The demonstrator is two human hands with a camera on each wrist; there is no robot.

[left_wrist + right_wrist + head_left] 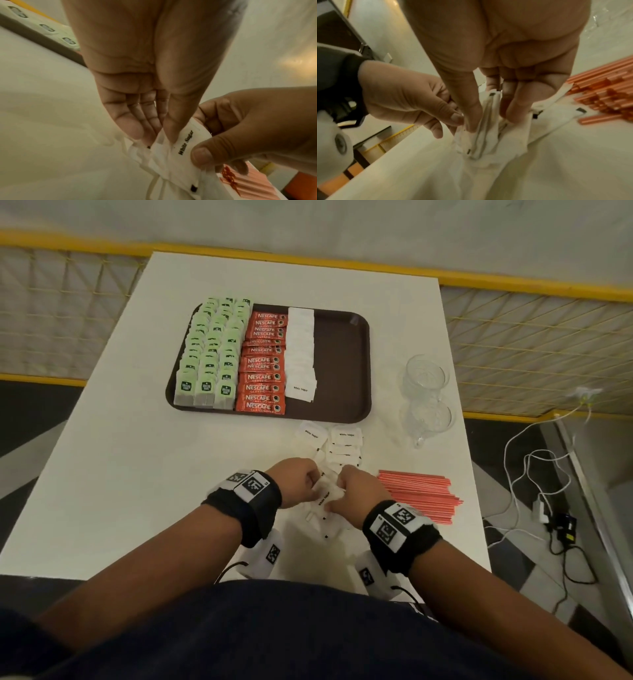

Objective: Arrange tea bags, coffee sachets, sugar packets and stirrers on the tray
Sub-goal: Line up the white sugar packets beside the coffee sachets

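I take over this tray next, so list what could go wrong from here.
1. Both the left hand and right hand pinch a loose bunch of sugar packets; some may slip.
2. The stirrers lie beside the right hand and could scatter.
3. The glass cups beside the tray could get knocked.

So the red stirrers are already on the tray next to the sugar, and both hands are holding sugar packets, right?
Not quite. The head view shows the red stirrers lying on the white table, not on the tray. The rest holds: the left hand and right hand both hold sugar packets.
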